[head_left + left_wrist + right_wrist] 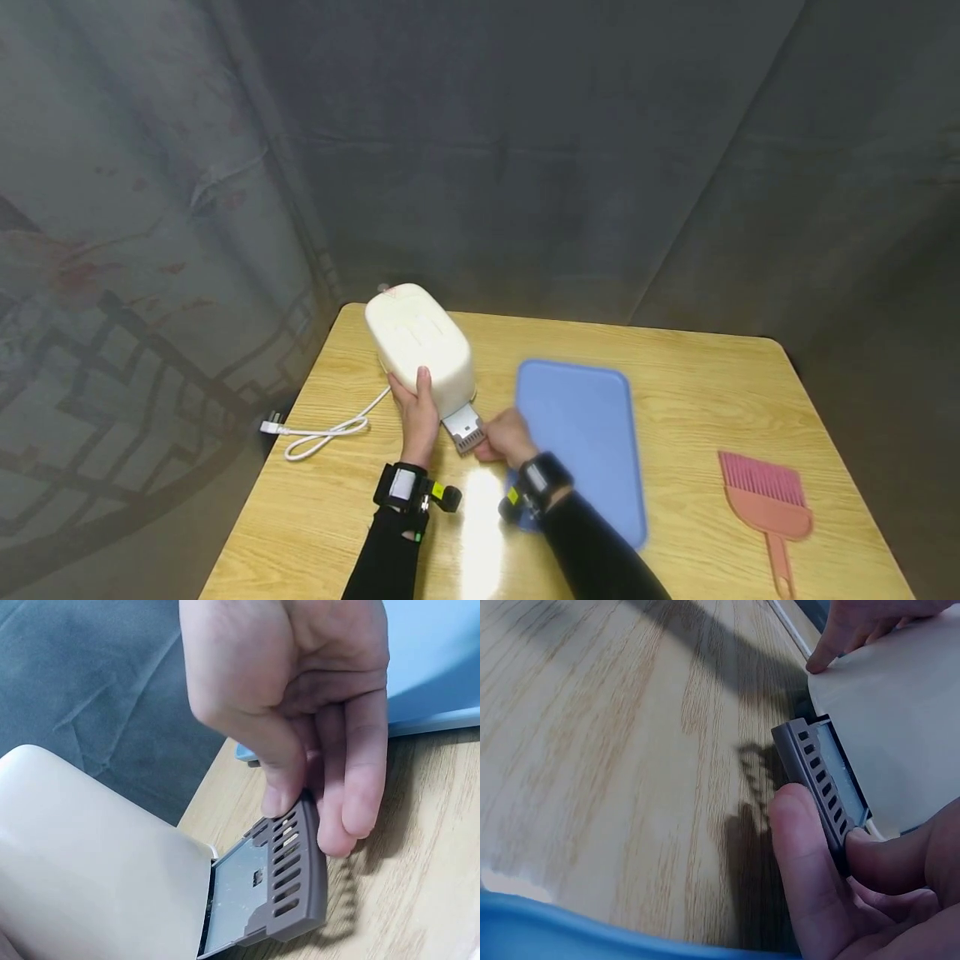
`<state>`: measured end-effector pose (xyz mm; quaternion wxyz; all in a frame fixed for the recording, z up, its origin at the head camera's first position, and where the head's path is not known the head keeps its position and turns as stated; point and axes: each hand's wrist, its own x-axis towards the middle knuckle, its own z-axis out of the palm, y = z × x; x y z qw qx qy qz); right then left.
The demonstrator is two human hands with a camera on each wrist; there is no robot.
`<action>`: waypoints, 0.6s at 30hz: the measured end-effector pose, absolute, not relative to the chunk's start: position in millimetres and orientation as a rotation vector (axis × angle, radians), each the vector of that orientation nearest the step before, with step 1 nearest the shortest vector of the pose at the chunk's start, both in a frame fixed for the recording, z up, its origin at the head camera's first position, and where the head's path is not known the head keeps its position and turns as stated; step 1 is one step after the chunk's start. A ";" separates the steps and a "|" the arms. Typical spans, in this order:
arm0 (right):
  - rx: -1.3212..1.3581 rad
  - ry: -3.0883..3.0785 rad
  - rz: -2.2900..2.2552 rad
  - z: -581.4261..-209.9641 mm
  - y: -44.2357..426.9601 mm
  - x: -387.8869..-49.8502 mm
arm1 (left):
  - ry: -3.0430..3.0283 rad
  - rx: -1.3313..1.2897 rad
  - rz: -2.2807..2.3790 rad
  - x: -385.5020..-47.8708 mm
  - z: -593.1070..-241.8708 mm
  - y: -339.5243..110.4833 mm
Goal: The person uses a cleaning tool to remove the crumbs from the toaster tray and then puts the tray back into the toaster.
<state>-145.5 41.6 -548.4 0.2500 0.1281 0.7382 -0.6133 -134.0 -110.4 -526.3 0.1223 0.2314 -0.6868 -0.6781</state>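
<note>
A cream toaster-like appliance sits at the table's left, its slotted tray jutting from the near end. In the left wrist view this crumb tray shows a flat metal plate and a brown slotted edge. My right hand pinches the slotted edge between thumb and fingers, also seen in the right wrist view. The left hand holds the appliance at its near left corner, thumb on the near face and fingers along the side. The tray's inner part is hidden inside the housing.
A blue tray lies right of the appliance, partly under my right forearm. Farther right is a pink brush with a short handle. A white cord loops at the left, its plug near the table edge.
</note>
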 end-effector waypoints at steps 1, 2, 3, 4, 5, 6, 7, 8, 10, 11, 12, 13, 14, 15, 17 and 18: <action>0.345 2.008 -1.670 -548.1 42.9 -144.6 | -2.005 0.672 -1.980 -134.1 -526.3 -110.7; 0.341 2.003 -1.675 -548.0 44.0 -143.6 | -2.007 0.677 -1.980 -134.0 -526.4 -111.0; 0.333 2.002 -1.677 -547.9 45.1 -142.7 | -2.008 0.676 -1.980 -134.0 -526.4 -111.3; 0.332 1.998 -1.679 -547.9 46.1 -141.9 | -2.009 0.677 -1.977 -133.8 -526.2 -111.5; 0.325 1.998 -1.680 -548.0 46.9 -141.0 | -2.013 0.675 -1.974 -133.7 -526.1 -111.7; 0.323 1.998 -1.679 -547.8 47.7 -140.2 | -2.014 0.674 -1.971 -133.6 -525.9 -111.8; 0.314 2.001 -1.678 -547.9 48.3 -139.3 | -2.016 0.676 -1.972 -133.4 -525.6 -111.9; 0.310 1.999 -1.680 -547.8 48.8 -138.6 | -2.016 0.678 -1.973 -133.2 -525.4 -111.9; 0.299 2.002 -1.676 -547.8 50.1 -137.1 | -2.016 0.673 -1.970 -132.7 -524.8 -111.7; 0.296 2.002 -1.676 -547.6 50.7 -136.5 | -2.016 0.669 -1.970 -132.3 -524.3 -111.5; 0.293 2.003 -1.676 -547.7 51.4 -136.0 | -2.014 0.669 -1.971 -132.0 -524.0 -111.4; 0.291 2.004 -1.678 -547.8 52.0 -135.7 | -2.015 0.670 -1.969 -131.7 -523.6 -111.4; 0.289 2.004 -1.680 -547.7 52.6 -135.4 | -2.016 0.669 -1.969 -131.7 -523.7 -111.3; 0.283 2.005 -1.681 -548.0 53.3 -135.0 | -2.016 0.670 -1.970 -131.4 -523.4 -111.2; 0.290 2.004 -1.684 -547.6 54.3 -134.9 | -2.018 0.670 -1.972 -131.2 -523.3 -111.0; 0.291 2.006 -1.685 -547.7 54.8 -134.8 | -2.021 0.672 -1.972 -131.4 -523.8 -110.9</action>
